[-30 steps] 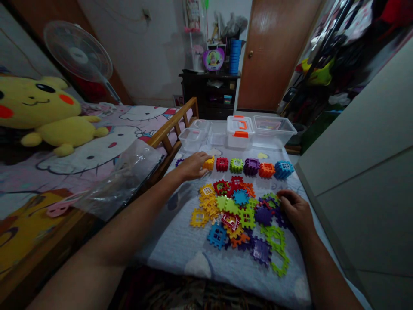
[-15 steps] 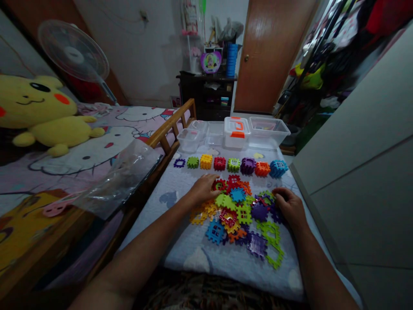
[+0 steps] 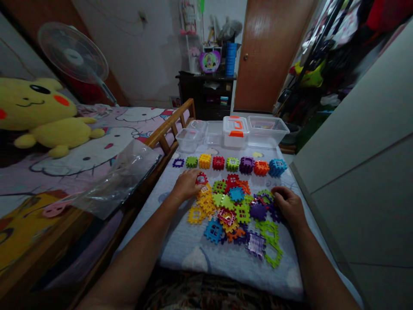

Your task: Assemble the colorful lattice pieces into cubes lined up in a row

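My left hand (image 3: 186, 184) pinches a red square puzzle piece (image 3: 201, 178) at the left edge of a loose pile. Right below it lie yellow pieces (image 3: 205, 202), and a green piece (image 3: 219, 186) shows to its right. My right hand (image 3: 288, 204) rests at the pile's right edge, fingers loosely bent and nothing visible in its grasp. Dark purple pieces (image 3: 258, 211) and a green one lie against its fingertips. Blue (image 3: 213, 231), orange, red and lime pieces overlap in the middle.
Behind the pile runs a row of colour-sorted stacks, among them yellow (image 3: 205, 161), red (image 3: 218, 163) and blue (image 3: 278, 167). Clear plastic boxes (image 3: 268, 131) and a lidded box with orange clips (image 3: 235, 131) stand farther back. A wooden bed rail (image 3: 167, 125) borders the left.
My left hand has moved left, drawing the red piece away from the other red pieces and uncovering the green and yellow ones. My right hand has stayed in place.
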Motion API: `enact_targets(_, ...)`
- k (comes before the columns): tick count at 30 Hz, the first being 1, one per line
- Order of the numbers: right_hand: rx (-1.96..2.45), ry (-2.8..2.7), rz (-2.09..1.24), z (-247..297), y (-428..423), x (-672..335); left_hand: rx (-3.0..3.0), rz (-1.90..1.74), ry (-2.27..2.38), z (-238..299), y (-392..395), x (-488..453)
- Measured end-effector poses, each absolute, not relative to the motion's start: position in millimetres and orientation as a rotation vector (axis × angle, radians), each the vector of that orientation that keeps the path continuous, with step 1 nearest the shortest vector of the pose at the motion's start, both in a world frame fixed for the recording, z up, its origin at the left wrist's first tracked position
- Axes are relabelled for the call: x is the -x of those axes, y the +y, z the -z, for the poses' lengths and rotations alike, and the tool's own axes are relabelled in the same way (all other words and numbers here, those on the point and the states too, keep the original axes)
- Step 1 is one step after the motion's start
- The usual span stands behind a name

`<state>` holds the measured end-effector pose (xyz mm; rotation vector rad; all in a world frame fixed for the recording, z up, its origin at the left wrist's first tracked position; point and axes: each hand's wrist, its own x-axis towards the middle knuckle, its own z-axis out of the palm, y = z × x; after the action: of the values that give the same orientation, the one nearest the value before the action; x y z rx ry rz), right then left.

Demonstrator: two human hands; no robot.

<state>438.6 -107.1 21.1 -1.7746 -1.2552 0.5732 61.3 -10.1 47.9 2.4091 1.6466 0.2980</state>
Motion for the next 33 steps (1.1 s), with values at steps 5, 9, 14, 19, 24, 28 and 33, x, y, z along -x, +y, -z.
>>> enact_targets(5, 1.781, -1.279, -0.549, -16.6, -106.1, -441.6, -2.352, -0.414, 1.527, -40.0, -12.6, -55.6)
enact_targets(9, 1.781, -1.276, -0.534, -16.9, -106.4, -441.3, -2.324, -0.503, 1.659, -42.4, -32.4, -61.0)
enact_targets(14, 1.790, -1.273, -0.557, -17.7, -106.9, -441.2, -2.320, -0.342, 1.658, -47.6, -63.7, -68.6)
enact_targets(19, 1.787, -1.262, -0.557, -16.3, -106.4, -442.1, -2.312, -0.394, 1.556, -47.9, -76.3, -64.3)
enact_targets(24, 1.781, -1.265, -0.558, -18.1, -107.4, -440.7, -2.283, -0.452, 1.474, -49.4, -79.6, -55.5)
enact_targets(28, 1.778, -1.266, -0.549, -17.4, -106.8, -441.3, -2.335, -0.563, 1.462, -56.2, -72.7, -63.8)
enact_targets(33, 1.793, -1.271, -0.528, -14.6, -106.1, -442.7, -2.465, -0.540, 1.285, -61.1, -51.2, -99.7)
